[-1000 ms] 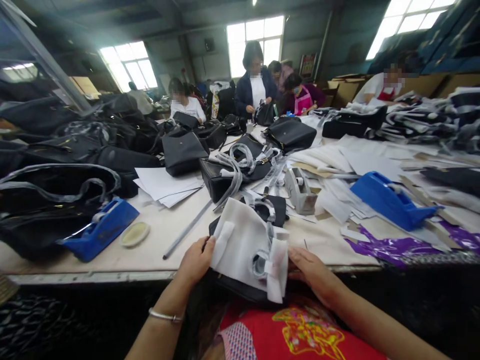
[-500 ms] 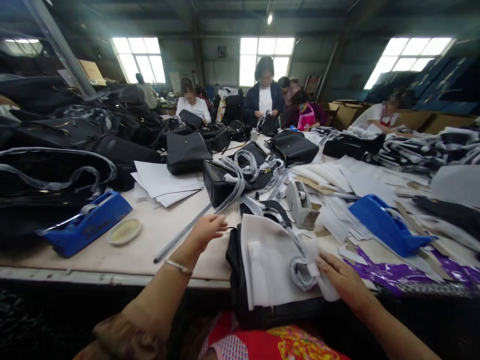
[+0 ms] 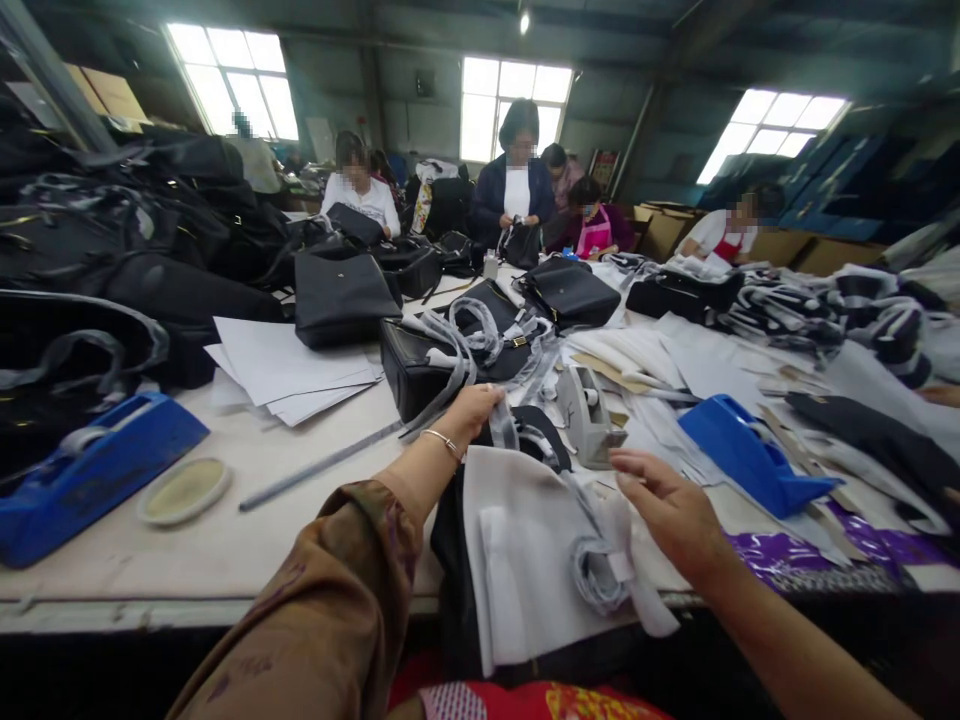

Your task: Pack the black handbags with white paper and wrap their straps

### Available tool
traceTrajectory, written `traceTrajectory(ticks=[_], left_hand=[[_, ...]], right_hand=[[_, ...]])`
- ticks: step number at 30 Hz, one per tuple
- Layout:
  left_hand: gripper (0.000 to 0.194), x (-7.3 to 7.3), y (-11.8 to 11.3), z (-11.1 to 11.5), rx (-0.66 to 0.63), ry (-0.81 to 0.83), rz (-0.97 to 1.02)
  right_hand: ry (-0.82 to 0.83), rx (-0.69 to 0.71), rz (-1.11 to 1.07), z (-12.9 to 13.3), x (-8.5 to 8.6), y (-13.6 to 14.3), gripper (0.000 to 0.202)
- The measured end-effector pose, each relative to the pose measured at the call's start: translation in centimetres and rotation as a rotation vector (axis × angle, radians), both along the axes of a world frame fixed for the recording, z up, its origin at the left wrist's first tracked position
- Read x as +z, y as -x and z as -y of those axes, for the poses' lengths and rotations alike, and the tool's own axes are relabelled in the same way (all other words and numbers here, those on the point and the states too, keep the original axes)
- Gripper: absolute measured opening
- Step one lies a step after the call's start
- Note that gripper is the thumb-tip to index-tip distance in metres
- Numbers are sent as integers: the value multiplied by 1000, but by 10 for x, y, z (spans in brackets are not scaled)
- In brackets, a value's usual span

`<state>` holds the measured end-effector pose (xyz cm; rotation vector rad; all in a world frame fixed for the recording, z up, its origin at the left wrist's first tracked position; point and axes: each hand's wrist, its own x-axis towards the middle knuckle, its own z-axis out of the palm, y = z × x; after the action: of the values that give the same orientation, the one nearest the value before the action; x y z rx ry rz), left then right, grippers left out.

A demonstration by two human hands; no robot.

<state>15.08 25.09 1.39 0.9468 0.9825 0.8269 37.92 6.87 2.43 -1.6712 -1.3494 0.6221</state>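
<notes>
Three bright windows [image 3: 514, 95] are seen behind a crowded desk [image 3: 225, 540], on which many black bags are piled. At the near edge, a black bag [image 3: 454, 600] is covered by a white foam sheet [image 3: 536, 560], whose long side runs away from the wearer; on it, a coiled wrapped strap [image 3: 583, 568] is placed at the right. Just beyond the sheet, a smaller black bag [image 3: 556, 437] with a wrapped handle [image 3: 504, 428] is lying. This handle is approached from its left by the left hand [image 3: 476, 405], which is the nearer one; its fingers are bent together, but whether the handle is grasped cannot be told. The right hand [image 3: 667, 495] is released, its fingers held apart beside the grey tape dispenser [image 3: 589, 425], and nothing is gripped by it. Some dark marks are seen on this dispenser, but no brand or label can be read.
</notes>
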Motion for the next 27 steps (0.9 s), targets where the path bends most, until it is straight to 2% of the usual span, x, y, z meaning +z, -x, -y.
traceTrajectory(ticks=[2,4,7,8,10,13,16,19,22,25,27], left_hand=[[19,17,2,7,-97,-72,24],[19,37,6,19,-303,-269,13],[25,59,12,42,-705,-805,-114],[27,63,14,51,-788,-976,-178],[25,65,18,65,-818,-1177,-318],[21,59,23,76,-720,-1215,-510],[22,49,28,74,-576,-1097,-608],[24,42,29,61,-344,-917,-697],[29,39,27,42,-102,-830,-774],[31,41,25,25,85,-758,-829],[28,42,23,19,158,-689,-846]], right_hand=[[60,44,-120,-19,16,10,38],[170,191,-369,-41,30,24,45],[319,485,-809,-72,47,48,54],[341,549,-914,-80,52,54,54],[327,599,-1030,-92,64,61,49],[175,568,-983,-97,88,56,47],[-48,529,-778,-89,121,38,56],[-279,473,-584,-72,157,17,56],[-551,340,-489,-53,186,-3,46],[-775,278,-458,-32,200,-15,38],[-849,307,-440,-18,197,-16,31]])
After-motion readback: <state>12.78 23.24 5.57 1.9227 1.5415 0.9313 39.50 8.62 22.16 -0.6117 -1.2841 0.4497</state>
